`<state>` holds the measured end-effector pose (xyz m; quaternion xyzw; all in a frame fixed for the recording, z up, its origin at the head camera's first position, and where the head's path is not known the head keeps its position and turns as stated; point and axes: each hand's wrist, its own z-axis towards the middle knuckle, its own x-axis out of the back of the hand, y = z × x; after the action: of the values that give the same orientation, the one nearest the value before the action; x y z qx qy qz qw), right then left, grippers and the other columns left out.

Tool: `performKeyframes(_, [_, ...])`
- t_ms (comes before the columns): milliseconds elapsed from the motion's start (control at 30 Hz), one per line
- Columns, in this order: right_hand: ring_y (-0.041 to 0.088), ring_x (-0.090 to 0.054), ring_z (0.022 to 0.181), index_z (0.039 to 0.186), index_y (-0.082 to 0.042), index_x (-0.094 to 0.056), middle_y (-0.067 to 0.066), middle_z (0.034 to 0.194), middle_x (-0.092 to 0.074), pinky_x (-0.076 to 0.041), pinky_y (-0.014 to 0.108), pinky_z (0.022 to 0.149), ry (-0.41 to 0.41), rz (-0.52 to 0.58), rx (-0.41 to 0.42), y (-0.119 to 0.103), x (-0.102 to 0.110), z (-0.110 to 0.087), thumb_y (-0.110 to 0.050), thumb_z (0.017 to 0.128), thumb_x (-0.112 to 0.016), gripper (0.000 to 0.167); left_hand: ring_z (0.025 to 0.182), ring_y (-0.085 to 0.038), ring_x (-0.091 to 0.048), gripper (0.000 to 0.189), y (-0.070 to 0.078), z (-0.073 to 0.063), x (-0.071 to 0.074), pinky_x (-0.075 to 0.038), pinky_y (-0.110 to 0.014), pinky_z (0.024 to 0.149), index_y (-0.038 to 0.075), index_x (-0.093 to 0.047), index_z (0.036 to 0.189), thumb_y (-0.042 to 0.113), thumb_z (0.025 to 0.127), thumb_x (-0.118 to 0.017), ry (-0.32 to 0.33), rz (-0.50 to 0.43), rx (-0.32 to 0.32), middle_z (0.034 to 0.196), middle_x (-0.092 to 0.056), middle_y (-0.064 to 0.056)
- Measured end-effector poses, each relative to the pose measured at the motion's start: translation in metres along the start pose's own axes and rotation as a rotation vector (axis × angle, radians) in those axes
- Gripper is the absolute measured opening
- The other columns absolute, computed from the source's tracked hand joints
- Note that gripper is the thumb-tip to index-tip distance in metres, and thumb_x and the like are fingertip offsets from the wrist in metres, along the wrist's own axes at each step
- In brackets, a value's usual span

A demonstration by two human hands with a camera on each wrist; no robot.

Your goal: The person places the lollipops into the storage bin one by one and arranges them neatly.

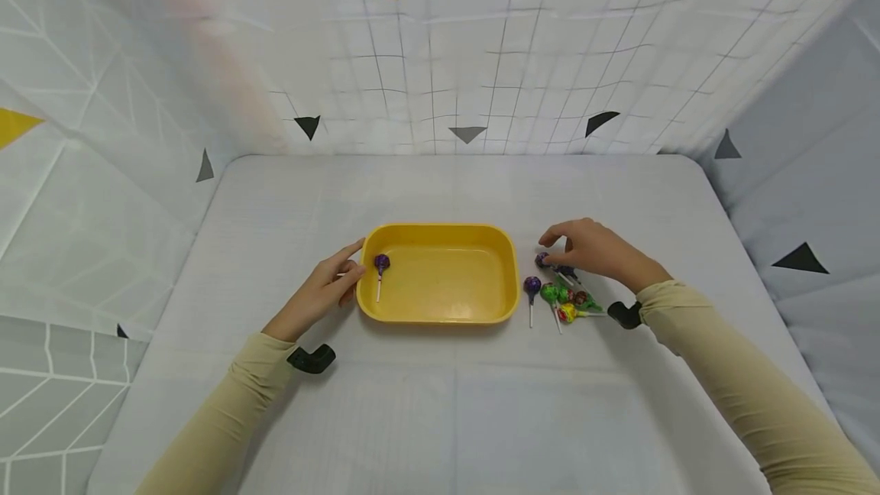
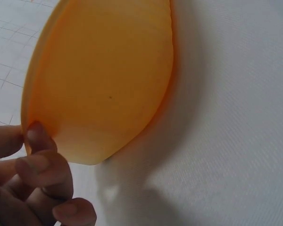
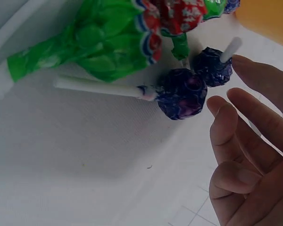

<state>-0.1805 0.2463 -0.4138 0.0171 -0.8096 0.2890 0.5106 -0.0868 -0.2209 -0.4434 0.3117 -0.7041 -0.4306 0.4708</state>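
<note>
My left hand [image 1: 326, 281] holds the left rim of a yellow tray [image 1: 440, 318]; in the left wrist view, fingers pinch the edge of the tray [image 2: 108, 80]. One purple lollipop [image 1: 381, 261] lies inside at its left end. Right of the tray, my right hand [image 1: 594, 250] reaches over a small group of lollipops, thumb and fingers apart. In the right wrist view, a purple lollipop [image 3: 212, 66] sits at the thumb tip of the right hand [image 3: 254, 150], not gripped. Another purple lollipop [image 3: 181, 94] lies beside it.
A separate purple lollipop [image 1: 532, 286] lies near the tray's right side. Green lollipops [image 1: 550, 292], a yellow one [image 1: 567, 313] and a red one [image 1: 580, 298] lie close together below the right hand. A white cloth covers the table [image 1: 440, 403].
</note>
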Motion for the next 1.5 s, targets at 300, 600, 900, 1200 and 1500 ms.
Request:
performKeyframes(300, [0.014,-0.065,0.087,0.123,-0.013,-0.075,0.007,0.120,-0.075,-0.058,0.038,0.081,-0.007,-0.028,0.040,0.004,-0.007,0.005,-0.025,0.094,-0.078,0.032,0.068,-0.017,-0.050,0.057,-0.001,0.000,0.000,-0.043,-0.025,0.059,0.016,-0.030,0.164,0.027,0.111,-0.049,-0.002,-0.008,0.006,0.088,-0.054,-0.015])
performKeyframes(600, [0.017,-0.066,0.090,0.121,-0.014,-0.076,0.005,0.117,-0.076,-0.058,0.040,0.082,-0.036,-0.031,0.026,0.002,-0.008,0.004,-0.024,0.095,-0.077,0.028,0.068,-0.018,-0.050,0.058,0.000,-0.001,-0.001,-0.044,-0.025,0.059,0.015,-0.029,0.164,0.026,0.111,-0.049,0.003,-0.005,0.008,0.089,-0.054,-0.016])
performKeyframes(900, [0.017,-0.066,0.088,0.121,-0.012,-0.076,0.006,0.117,-0.076,-0.059,0.039,0.081,-0.040,-0.036,0.025,0.002,-0.009,0.005,-0.025,0.096,-0.076,0.028,0.067,-0.017,-0.050,0.057,-0.001,-0.001,-0.001,-0.044,-0.025,0.059,0.015,-0.030,0.164,0.025,0.111,-0.050,0.003,-0.005,0.004,0.089,-0.054,-0.016])
performKeyframes(1200, [0.014,-0.063,0.084,0.121,-0.010,-0.076,0.005,0.115,-0.076,-0.058,0.038,0.081,-0.012,-0.034,0.036,0.003,-0.011,0.004,-0.023,0.095,-0.076,0.029,0.066,-0.017,-0.049,0.056,0.000,0.000,-0.001,-0.043,-0.025,0.059,0.016,-0.031,0.164,0.027,0.112,-0.048,0.005,0.004,0.001,0.087,-0.054,-0.014])
performKeyframes(1500, [0.015,-0.062,0.084,0.117,-0.009,-0.077,0.006,0.113,-0.075,-0.056,0.034,0.076,-0.010,-0.007,0.040,0.002,-0.009,0.004,-0.021,0.095,-0.077,0.025,0.066,-0.016,-0.049,0.056,-0.001,0.000,0.000,-0.043,-0.025,0.058,0.017,-0.031,0.164,0.028,0.112,-0.047,0.006,0.006,-0.008,0.084,-0.053,-0.012])
